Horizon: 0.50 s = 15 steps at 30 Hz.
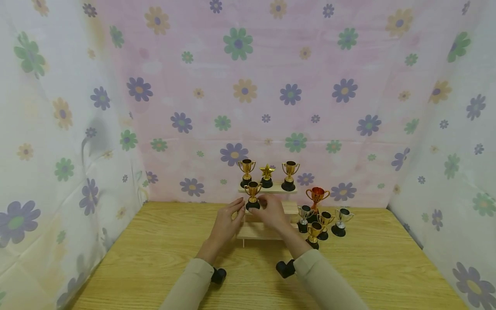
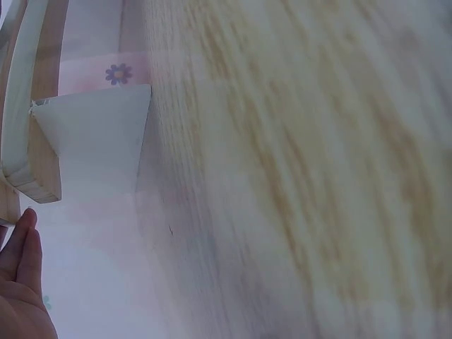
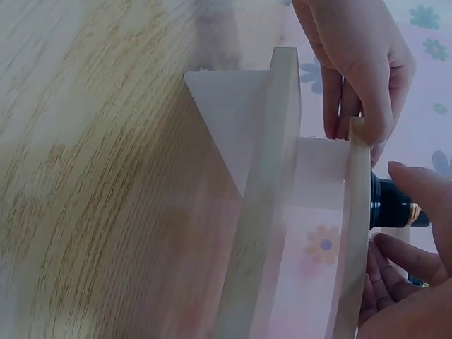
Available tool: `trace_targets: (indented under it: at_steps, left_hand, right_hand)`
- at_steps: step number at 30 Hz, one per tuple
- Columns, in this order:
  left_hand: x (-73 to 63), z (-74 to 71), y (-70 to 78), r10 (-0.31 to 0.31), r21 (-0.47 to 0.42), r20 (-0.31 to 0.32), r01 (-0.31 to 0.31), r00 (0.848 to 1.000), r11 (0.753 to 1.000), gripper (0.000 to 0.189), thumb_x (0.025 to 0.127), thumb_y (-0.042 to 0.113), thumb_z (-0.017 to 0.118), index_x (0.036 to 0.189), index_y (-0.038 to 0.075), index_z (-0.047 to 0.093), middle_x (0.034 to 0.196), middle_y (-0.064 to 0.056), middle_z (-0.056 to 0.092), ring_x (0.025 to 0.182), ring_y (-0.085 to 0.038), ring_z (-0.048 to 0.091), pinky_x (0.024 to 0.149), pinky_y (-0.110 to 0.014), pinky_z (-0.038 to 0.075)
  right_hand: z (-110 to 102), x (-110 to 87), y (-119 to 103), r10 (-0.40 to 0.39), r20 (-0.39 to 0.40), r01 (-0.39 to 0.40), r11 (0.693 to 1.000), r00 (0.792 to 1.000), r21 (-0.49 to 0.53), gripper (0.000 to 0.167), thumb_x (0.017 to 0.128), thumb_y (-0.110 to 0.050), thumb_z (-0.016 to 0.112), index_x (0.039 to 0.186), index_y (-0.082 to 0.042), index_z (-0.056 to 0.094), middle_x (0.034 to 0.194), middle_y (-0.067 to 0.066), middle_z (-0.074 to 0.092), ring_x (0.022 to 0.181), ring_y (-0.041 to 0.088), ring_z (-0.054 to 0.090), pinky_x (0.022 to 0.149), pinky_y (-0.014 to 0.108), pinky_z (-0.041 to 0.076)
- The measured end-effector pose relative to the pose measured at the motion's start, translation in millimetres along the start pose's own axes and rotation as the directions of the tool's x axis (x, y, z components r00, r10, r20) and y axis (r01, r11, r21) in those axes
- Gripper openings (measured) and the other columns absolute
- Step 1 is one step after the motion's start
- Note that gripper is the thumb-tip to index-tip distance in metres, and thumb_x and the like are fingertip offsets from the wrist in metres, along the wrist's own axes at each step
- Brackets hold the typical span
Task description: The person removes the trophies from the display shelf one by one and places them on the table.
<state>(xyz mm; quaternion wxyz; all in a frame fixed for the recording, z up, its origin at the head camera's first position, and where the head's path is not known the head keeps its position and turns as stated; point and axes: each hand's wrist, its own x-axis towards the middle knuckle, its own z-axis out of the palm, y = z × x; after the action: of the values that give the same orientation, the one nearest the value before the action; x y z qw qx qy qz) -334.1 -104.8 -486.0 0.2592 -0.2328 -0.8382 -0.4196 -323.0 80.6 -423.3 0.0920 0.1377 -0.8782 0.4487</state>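
Note:
A small gold trophy cup [image 1: 252, 191] with a black base stands upright on the middle step of a wooden tiered stand [image 1: 259, 232]. My right hand [image 1: 273, 212] pinches its black base [image 3: 388, 203] between thumb and fingers. At the left end of that step, my left hand [image 1: 226, 220] touches the wood with its fingers fairly straight, holding nothing. On the top step are two gold cups, the left one [image 1: 246, 168] and the right one [image 1: 289, 174], with a gold star trophy [image 1: 266, 175] between them.
Right of the stand, a red cup [image 1: 317, 199], silver cups [image 1: 339, 224] and gold cups [image 1: 314, 234] stand close together on the wooden table [image 1: 155, 258]. Flowered cloth [image 1: 209, 77] encloses the back and sides. Black devices [image 1: 286, 269] sit at both wrists.

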Motion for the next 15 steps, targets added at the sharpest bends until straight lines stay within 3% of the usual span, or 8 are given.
trace_targets:
  at_steps: [15]
  left_hand:
    - [0.3,-0.2,1.6,0.005,-0.015,-0.005,-0.005,1.0,1.0,0.032,0.104,0.014,0.061,0.128,-0.006,0.069,0.137,-0.021,0.063,0.13,-0.034,0.059,0.104,-0.048,0.05]
  right_hand:
    - [9.9,3.5,0.6,0.044,-0.068,-0.04,0.998,0.997,0.051,0.043,0.087,-0.02,0.083,0.121,0.003,0.07,0.114,0.017,0.066,0.106,0.036,0.063,0.092,0.048,0.054]
